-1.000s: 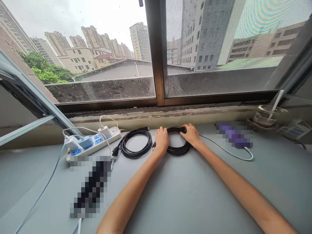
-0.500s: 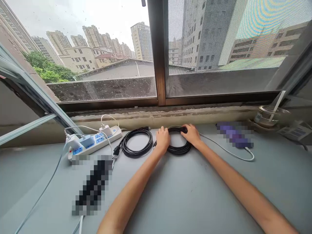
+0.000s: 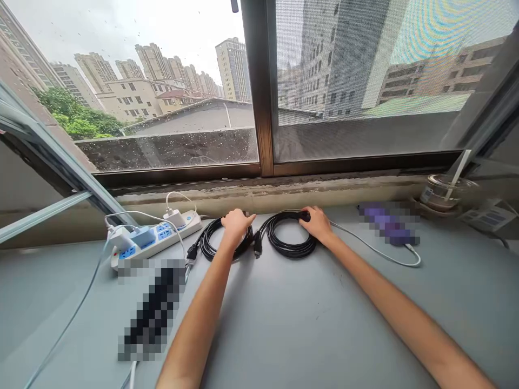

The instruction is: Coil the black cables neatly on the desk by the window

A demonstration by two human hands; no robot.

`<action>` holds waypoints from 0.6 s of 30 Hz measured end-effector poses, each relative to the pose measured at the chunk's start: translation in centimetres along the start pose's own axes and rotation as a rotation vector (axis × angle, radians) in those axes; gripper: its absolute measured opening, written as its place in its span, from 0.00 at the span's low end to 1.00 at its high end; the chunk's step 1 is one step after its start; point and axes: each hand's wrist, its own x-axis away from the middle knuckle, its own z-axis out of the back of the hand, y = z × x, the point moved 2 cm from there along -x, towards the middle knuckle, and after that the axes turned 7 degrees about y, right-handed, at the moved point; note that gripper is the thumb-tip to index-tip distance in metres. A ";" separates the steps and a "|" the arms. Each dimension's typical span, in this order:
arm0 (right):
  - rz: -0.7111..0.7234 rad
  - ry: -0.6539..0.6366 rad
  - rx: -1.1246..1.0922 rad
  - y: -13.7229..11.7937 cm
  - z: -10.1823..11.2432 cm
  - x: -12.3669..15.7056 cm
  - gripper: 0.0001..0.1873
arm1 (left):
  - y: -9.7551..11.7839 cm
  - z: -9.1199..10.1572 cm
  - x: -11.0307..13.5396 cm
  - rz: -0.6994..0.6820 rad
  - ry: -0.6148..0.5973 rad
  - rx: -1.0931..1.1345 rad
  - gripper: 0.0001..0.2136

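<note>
Two coiled black cables lie side by side on the grey sill under the window. My left hand (image 3: 236,226) rests over the left coil (image 3: 211,246), fingers stretched toward its far side, holding nothing that I can see. My right hand (image 3: 317,224) lies on the far right edge of the right coil (image 3: 284,243), fingers curled over the black cable there. A black plug (image 3: 257,250) of the right coil sits between the two coils.
A white power strip (image 3: 156,237) with blue sockets and plugged chargers sits at the left. A blurred dark object (image 3: 152,310) lies nearer me. A blurred purple item (image 3: 387,222) with a white cable (image 3: 405,262) is right, beside a lidded cup (image 3: 444,192).
My left hand has left the right coil and moved left onto the left coil. My right hand has stayed on the right coil.
</note>
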 end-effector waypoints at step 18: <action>0.001 -0.001 -0.004 0.0 0.0 0.0 0.17 | -1.3 1.7 -1.0 0.064 -0.093 0.251 0.09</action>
